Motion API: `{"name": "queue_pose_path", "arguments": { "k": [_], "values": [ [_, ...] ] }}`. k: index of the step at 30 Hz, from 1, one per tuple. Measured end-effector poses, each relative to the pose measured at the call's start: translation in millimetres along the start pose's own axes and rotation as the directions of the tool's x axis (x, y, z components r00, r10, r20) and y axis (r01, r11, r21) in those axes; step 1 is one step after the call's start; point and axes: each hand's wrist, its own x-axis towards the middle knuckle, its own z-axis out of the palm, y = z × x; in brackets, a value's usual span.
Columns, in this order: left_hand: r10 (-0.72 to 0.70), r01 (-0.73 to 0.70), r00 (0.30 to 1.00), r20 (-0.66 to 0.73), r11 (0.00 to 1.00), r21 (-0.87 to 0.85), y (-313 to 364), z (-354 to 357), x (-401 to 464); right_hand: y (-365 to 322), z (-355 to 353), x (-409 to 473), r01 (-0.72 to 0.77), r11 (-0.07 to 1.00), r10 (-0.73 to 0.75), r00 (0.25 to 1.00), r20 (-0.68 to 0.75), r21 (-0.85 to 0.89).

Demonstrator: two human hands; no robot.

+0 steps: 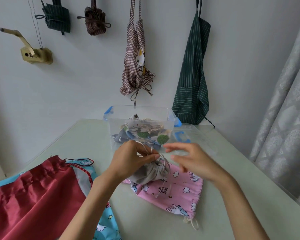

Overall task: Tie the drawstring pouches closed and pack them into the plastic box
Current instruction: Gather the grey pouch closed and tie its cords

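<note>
A small grey drawstring pouch point(150, 172) sits gathered at its neck on top of a pink unicorn-print pouch point(178, 191). My left hand point(132, 158) pinches the pale drawstring point(151, 150) just above the grey pouch's neck, and a loose cord end hangs down over the pink cloth. My right hand point(192, 160) hovers beside it, blurred, fingers spread and holding nothing. Behind them stands the clear plastic box point(140, 111) with blue latches; several printed pouches lie inside it.
A dark red satin pouch point(29, 193) lies on a blue unicorn-print pouch point(106, 224) at the lower left of the pale green table point(232, 170). The box's clear lid point(190, 134) lies right of the box. Aprons hang on the wall; a curtain is at the right.
</note>
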Motion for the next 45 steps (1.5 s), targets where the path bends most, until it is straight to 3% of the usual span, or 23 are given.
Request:
{"name": "queue_pose_path", "arguments": {
  "k": [1,3,8,12,17,20,22,25,28,31,34,37,40,43,45],
  "values": [
    [0.003,-0.003,1.0,0.005,1.0,0.01,0.7,-0.1,0.0,2.5,7.8,0.9,-0.023,0.999,0.027,0.996,0.087,-0.047],
    [0.002,-0.003,1.0,0.019,1.0,0.025,0.6,-0.1,-0.3,7.9,17.9,4.2,-0.05,0.995,0.058,0.994,0.091,-0.087],
    [0.001,-0.003,1.0,-0.018,0.994,-0.109,-3.8,-1.8,0.1,12.2,14.3,8.9,0.041,0.996,-0.028,0.986,-0.164,0.075],
    [-0.055,0.02,0.991,-0.125,0.964,-0.264,-1.6,-3.0,1.2,12.0,4.3,7.5,0.106,0.983,-0.052,0.942,-0.331,0.147],
    [-0.176,0.12,0.966,-0.191,0.955,-0.273,-9.0,-3.6,4.0,17.4,3.8,9.9,-0.024,1.0,0.029,0.893,-0.449,0.017],
    [-0.333,0.236,0.931,-0.147,0.86,-0.452,-8.1,-2.3,2.1,19.3,11.8,12.9,-0.027,0.999,0.038,0.911,-0.41,0.031],
    [-0.415,0.284,0.9,-0.13,0.789,-0.545,-6.9,-3.1,1.1,16.8,13.2,11.2,-0.012,0.999,0.025,0.951,-0.307,0.046],
    [-0.456,0.307,0.88,-0.133,0.759,-0.574,-5.1,-2.5,3.1,11.6,20.2,7.5,0.011,0.998,0.0,0.986,-0.168,0.06],
    [-0.475,0.314,0.867,-0.153,0.758,-0.572,0.3,3.6,2.6,15.4,30.8,11.5,0.028,0.999,-0.02,0.98,-0.2,0.04],
    [-0.511,0.378,0.857,-0.072,0.715,-0.588,5.5,6.5,2.1,20.7,38.2,15.0,0.035,0.999,-0.038,0.97,-0.241,-0.015],
    [-0.522,0.557,0.83,0.196,0.76,-0.336,5.6,-1.9,4.2,23.6,39.5,16.1,0.027,0.999,-0.034,0.96,-0.277,-0.029],
    [-0.387,0.417,0.87,0.305,0.908,-0.036,-2.4,-5.0,3.8,24.9,40.4,17.0,0.011,0.999,-0.022,0.954,-0.299,-0.038],
    [-0.3,0.282,0.941,0.156,0.951,0.13,-5.7,5.4,2.0,24.3,41.6,16.7,0.008,0.999,-0.019,0.953,-0.302,-0.037],
    [-0.253,0.255,0.967,-0.037,0.966,0.033,-9.2,13.9,3.0,22.2,41.7,16.1,0.004,0.999,-0.014,0.952,-0.307,-0.036],
    [-0.214,0.199,0.975,-0.056,0.959,-0.203,-8.6,16.1,4.4,19.5,40.7,15.6,0.001,1.0,-0.008,0.952,-0.305,-0.023]
  ]
}}
